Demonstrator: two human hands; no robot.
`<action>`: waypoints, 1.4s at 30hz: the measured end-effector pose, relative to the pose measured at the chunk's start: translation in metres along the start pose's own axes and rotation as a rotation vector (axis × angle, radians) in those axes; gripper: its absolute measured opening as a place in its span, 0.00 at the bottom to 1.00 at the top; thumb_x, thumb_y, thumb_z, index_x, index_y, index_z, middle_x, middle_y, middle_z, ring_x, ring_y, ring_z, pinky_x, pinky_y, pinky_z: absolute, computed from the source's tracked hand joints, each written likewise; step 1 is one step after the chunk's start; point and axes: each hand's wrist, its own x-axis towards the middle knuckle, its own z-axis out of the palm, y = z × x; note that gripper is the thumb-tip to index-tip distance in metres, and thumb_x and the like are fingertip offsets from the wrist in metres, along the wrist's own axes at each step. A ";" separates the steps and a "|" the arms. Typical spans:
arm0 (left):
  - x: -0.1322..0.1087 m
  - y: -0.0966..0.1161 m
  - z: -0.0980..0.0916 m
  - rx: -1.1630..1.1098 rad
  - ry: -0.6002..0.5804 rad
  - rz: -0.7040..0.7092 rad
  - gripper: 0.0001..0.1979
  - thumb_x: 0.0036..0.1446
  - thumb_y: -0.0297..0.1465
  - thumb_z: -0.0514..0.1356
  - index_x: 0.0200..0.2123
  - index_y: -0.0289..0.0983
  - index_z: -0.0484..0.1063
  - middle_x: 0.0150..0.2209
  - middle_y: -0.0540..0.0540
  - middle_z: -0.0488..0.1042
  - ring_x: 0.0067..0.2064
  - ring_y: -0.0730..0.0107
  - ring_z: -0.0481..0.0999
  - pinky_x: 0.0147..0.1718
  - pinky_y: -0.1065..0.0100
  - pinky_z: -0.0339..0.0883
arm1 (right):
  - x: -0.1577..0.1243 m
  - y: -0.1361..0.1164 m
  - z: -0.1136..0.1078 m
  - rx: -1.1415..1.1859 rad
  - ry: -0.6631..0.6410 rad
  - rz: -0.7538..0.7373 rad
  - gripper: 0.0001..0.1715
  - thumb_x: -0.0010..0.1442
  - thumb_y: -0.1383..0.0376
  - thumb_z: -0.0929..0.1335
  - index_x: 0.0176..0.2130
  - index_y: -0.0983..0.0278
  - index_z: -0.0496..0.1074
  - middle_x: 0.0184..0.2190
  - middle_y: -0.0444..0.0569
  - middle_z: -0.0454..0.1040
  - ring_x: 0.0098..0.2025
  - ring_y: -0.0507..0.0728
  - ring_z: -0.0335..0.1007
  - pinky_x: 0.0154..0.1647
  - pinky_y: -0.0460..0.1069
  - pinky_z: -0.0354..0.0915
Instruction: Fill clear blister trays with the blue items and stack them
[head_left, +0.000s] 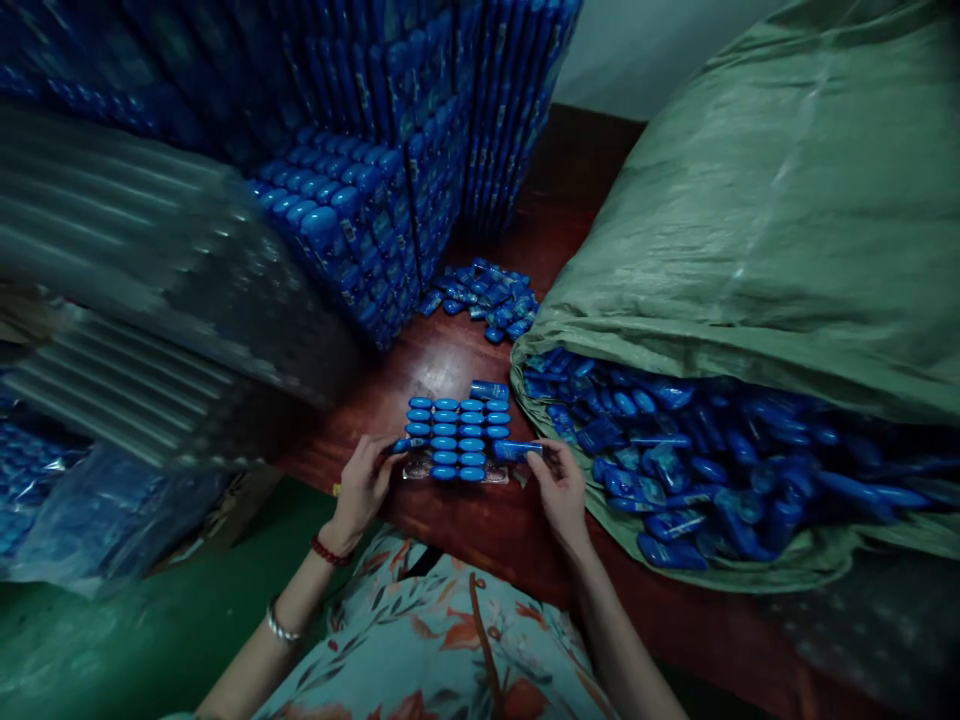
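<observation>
On a dark red wooden table [480, 530] lies a clear tray [457, 437] filled with rows of small blue oval packets. My left hand [365, 482] curls its fingers round the tray's left edge, pinching a blue packet there. My right hand [556, 482] pinches another blue packet [517, 449] at the tray's right edge. A single packet [489, 389] lies across the tray's far right corner.
A big green woven sack [750, 220] lies open at the right, full of loose blue packets [720, 460]. Tall stacks of filled trays [375, 200] rise behind. A small heap of packets [486, 296] lies farther back. Clear empty trays [135, 300] are stacked at left.
</observation>
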 end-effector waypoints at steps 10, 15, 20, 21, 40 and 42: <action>0.016 -0.014 -0.007 0.205 -0.286 0.255 0.17 0.61 0.21 0.46 0.51 0.37 0.62 0.43 0.41 0.69 0.42 0.66 0.68 0.40 0.64 0.67 | 0.002 -0.013 -0.037 -0.998 -0.493 -0.259 0.14 0.61 0.62 0.63 0.45 0.63 0.70 0.42 0.55 0.72 0.44 0.62 0.66 0.39 0.53 0.62; 0.029 -0.010 -0.013 0.257 -0.367 0.317 0.16 0.61 0.21 0.45 0.50 0.35 0.64 0.40 0.42 0.69 0.38 0.67 0.66 0.36 0.66 0.66 | -0.015 -0.016 -0.051 -1.090 -0.726 -0.553 0.34 0.53 0.76 0.63 0.55 0.51 0.63 0.57 0.49 0.63 0.50 0.61 0.62 0.40 0.53 0.61; 0.030 -0.007 -0.016 0.302 -0.456 0.343 0.13 0.62 0.23 0.45 0.45 0.34 0.67 0.34 0.43 0.68 0.35 0.67 0.64 0.34 0.66 0.65 | -0.024 0.002 -0.065 -1.001 -0.806 -0.739 0.30 0.56 0.77 0.58 0.56 0.59 0.63 0.55 0.50 0.67 0.50 0.58 0.64 0.45 0.53 0.62; 0.030 -0.007 -0.017 0.315 -0.476 0.360 0.13 0.62 0.23 0.45 0.43 0.34 0.67 0.34 0.43 0.68 0.35 0.67 0.64 0.35 0.66 0.65 | -0.021 0.006 -0.066 -0.976 -0.812 -0.756 0.29 0.57 0.77 0.57 0.55 0.60 0.63 0.54 0.51 0.68 0.52 0.57 0.63 0.48 0.53 0.62; 0.049 0.013 -0.025 0.259 -0.612 0.353 0.12 0.62 0.24 0.45 0.36 0.36 0.67 0.35 0.44 0.68 0.36 0.67 0.65 0.35 0.66 0.64 | 0.021 -0.021 -0.006 -0.630 -0.576 -0.546 0.19 0.64 0.71 0.54 0.52 0.67 0.62 0.43 0.54 0.70 0.45 0.56 0.66 0.47 0.52 0.62; 0.048 0.013 -0.025 0.289 -0.633 0.368 0.11 0.62 0.23 0.45 0.34 0.35 0.66 0.35 0.44 0.68 0.35 0.67 0.65 0.35 0.66 0.64 | 0.027 -0.031 -0.006 -0.812 -0.633 -0.629 0.19 0.63 0.73 0.54 0.49 0.68 0.65 0.41 0.55 0.71 0.44 0.57 0.65 0.45 0.51 0.60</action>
